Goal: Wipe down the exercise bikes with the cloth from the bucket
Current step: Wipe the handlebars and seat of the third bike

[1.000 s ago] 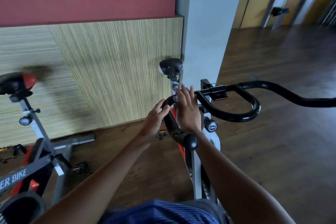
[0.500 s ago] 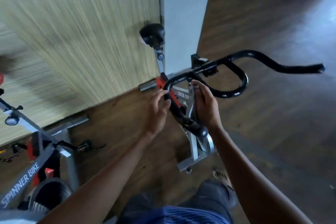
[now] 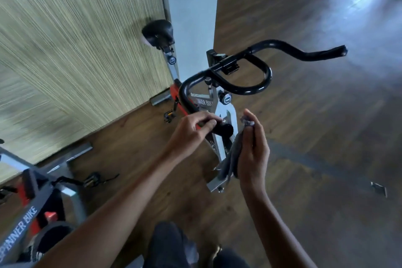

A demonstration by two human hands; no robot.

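Observation:
A spin bike stands in front of me with black handlebars (image 3: 245, 89), a silver frame (image 3: 226, 115) and a black saddle (image 3: 157, 32) near the wall. My left hand (image 3: 191, 130) grips the near end of the left handlebar, close to its black end cap (image 3: 224, 129). Just right of that end, my right hand (image 3: 252, 150) holds a grey cloth (image 3: 231, 159), which hangs down from the fingers. No bucket is in view.
A second spin bike (image 3: 28, 213) with a grey and red frame stands at the lower left. A wood-panelled wall (image 3: 76, 50) and a white pillar (image 3: 191, 6) rise behind the bikes. Dark wooden floor (image 3: 326, 137) stretches to the right. My legs show at the bottom.
The view tilted down. Both hands slid toward me along the left handlebar to its end; the right hand came off the bar, and the grey cloth now shows in it.

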